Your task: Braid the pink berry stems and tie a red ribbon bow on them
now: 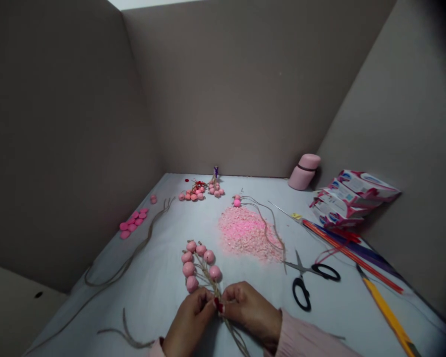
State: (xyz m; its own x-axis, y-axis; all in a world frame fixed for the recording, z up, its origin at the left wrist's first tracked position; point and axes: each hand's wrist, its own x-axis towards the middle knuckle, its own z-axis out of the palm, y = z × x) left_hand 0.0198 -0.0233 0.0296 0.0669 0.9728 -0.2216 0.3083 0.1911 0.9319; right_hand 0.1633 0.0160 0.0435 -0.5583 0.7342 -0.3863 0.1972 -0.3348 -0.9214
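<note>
Head view: left hand (193, 315), right hand (248, 311) pinch twine stems (216, 288) of pink bead bundle (188, 269), over near part of counter (159, 267). Step, to my eye: gathering or binding stems. Next move calls for firm pinch.

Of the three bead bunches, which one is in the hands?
The nearest bunch, its pink beads fanned in an arch, its cords pinched by left hand and right hand. The red-trimmed bunch and purple-topped bunch are far back, untouched.
</note>
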